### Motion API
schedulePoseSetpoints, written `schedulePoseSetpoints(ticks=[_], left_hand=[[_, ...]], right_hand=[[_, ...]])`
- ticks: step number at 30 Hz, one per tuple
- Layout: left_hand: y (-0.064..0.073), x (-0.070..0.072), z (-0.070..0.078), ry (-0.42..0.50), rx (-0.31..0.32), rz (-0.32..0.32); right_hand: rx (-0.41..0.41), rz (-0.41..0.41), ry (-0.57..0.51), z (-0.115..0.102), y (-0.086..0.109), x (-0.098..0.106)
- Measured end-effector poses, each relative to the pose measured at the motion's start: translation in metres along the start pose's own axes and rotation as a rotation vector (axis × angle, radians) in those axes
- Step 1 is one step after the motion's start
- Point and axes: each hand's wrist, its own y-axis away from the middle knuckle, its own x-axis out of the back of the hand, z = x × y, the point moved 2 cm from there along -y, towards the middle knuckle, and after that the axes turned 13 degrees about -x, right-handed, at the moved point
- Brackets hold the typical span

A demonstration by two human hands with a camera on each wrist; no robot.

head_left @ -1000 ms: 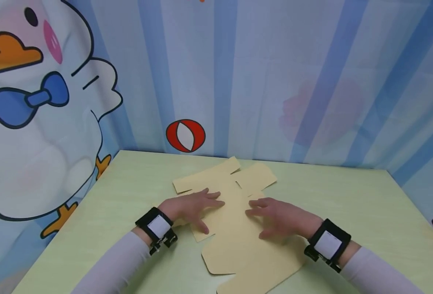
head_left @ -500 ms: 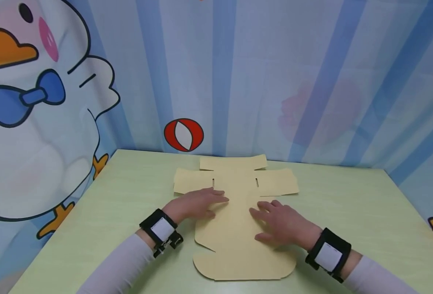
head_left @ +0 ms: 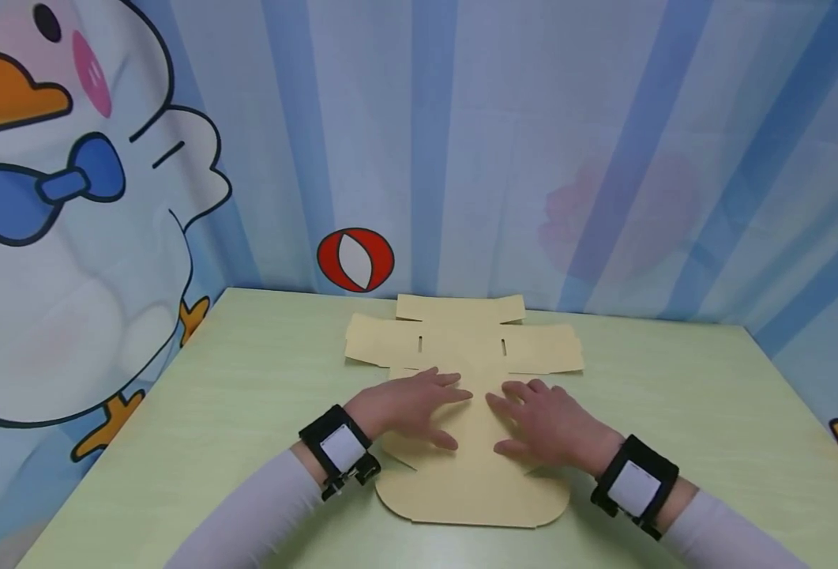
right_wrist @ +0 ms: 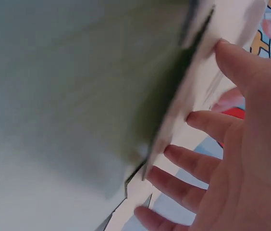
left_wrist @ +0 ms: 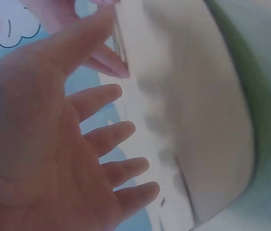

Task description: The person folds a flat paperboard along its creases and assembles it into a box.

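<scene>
A flat tan cardboard cutout [head_left: 475, 498] with side flaps, two small slots and a rounded near end lies on the table in the head view. My left hand [head_left: 419, 407] is over its left half, fingers spread and fairly straight. On the right half, my right hand [head_left: 550, 423] has its fingertips at the cardboard, loosely bent. Neither hand curls round anything. In the left wrist view, the fingers [left_wrist: 118, 132] of my left hand extend toward the pale cardboard [left_wrist: 203, 110]. The right wrist view has the right fingertips along the cardboard's surface [right_wrist: 186, 103].
The pale green table [head_left: 674, 411] extends to both sides of the cardboard. Behind it hangs a blue striped cloth backdrop [head_left: 504, 158], printed with a duck [head_left: 70, 316] and a red ball [head_left: 356, 260]. The cardboard's far flap lies close to the table's back edge.
The cardboard was slanted a second ago and has turned to lie straight. Since the half-second frame it has shifted slightly away and right. My left hand has moved right, nearer my right hand.
</scene>
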Motion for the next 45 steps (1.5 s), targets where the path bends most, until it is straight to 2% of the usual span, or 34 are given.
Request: schedulePoseSetpoints(ticks=[5, 9, 12, 15, 20, 24, 32, 36, 41, 45], left_hand=[[-0.006, -0.010, -0.005, 0.014, 0.000, -0.022], [-0.008, -0.013, -0.006, -0.004, -0.014, -0.020], [-0.009, -0.012, -0.005, 0.000, -0.025, -0.014], [-0.010, -0.011, -0.006, 0.017, -0.026, -0.015], [-0.010, -0.011, -0.009, 0.049, -0.008, -0.014], [-0.012, -0.013, -0.011, 0.057, -0.020, -0.007], [-0.014, -0.012, -0.010, 0.060, -0.026, -0.007], [-0.012, -0.012, -0.008, 0.065, -0.021, -0.011], [-0.012, -0.012, -0.009, 0.066, -0.013, -0.020], [-0.012, -0.012, -0.010, 0.082, -0.006, -0.023]], right_hand=[[-0.069, -0.022, -0.095, 0.017, -0.018, 0.012], [-0.103, 0.015, -0.234, 0.046, -0.045, 0.022], [-0.135, -0.004, -0.303, 0.068, -0.065, 0.023], [-0.157, -0.037, -0.303, 0.083, -0.080, 0.021], [-0.203, -0.085, -0.274, 0.092, -0.098, 0.012], [-0.274, -0.113, -0.290, 0.097, -0.101, 0.003], [-0.330, -0.130, -0.303, 0.103, -0.100, -0.010], [-0.327, -0.074, -0.255, 0.103, -0.099, -0.012], [-0.336, 0.037, -0.202, 0.104, -0.100, -0.009], [-0.340, 0.110, -0.205, 0.107, -0.100, -0.005]])
